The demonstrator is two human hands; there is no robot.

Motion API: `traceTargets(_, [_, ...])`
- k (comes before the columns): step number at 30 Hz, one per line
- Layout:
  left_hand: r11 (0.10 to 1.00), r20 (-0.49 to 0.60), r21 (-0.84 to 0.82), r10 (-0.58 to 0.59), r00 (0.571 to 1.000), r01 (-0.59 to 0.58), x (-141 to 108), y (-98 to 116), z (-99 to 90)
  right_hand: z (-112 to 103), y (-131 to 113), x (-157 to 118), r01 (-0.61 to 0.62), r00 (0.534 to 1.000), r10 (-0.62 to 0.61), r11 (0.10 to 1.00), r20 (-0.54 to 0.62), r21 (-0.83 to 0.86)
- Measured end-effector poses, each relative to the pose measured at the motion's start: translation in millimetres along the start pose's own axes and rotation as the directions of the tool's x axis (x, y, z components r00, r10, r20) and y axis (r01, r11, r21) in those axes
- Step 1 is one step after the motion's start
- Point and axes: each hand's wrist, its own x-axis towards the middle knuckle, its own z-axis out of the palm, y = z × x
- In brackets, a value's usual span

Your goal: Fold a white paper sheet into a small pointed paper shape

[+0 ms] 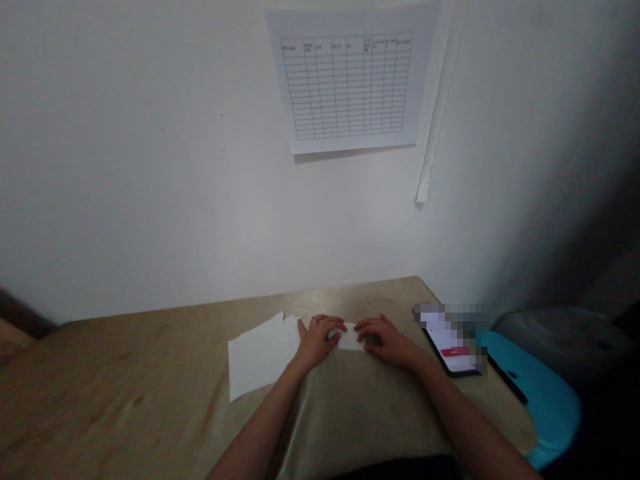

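White slip (350, 338) lies toward the far edge of the table (125, 373), the left hand (316, 341) and right hand (385, 339) loosely curled at its opposite ends, probably to keep it flat; whether either pinches it, I cannot tell. Sheets (257, 360) lie beside the left hand, seemingly for easy reach, while the phone (447, 341) sits aside along the right edge.

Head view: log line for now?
left hand: at small paper, left end | right hand: at its right end | paper sheets: left | phone: right
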Motion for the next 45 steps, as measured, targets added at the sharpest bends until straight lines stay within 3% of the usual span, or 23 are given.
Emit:
traceTargets(12, [0.998, -0.055, 0.052, 0.037, 0.998, -0.035, -4, 13, 5.8, 1, -3, 3, 0.005, 0.999, -0.005, 1.000, -0.032, 0.027])
traceTargets(23, [0.995, -0.127, 0.093, 0.038, 0.991, -0.026, 0, 11, 11.2, 8, 3, 9, -0.009, 0.997, 0.010, 1.000, -0.071, 0.017])
traceTargets(31, [0.988, -0.091, 0.150, -0.008, 0.996, 0.021, 0, 17, 19.0, 12, 5, 7, 0.031, 0.995, -0.035, 0.999, -0.094, -0.037])
traceTargets(45, [0.995, -0.093, 0.097, -0.020, 0.995, 0.029, 2, 16, 18.9, 17, -3, 9, 0.017, 0.996, -0.030, 0.988, -0.089, -0.151])
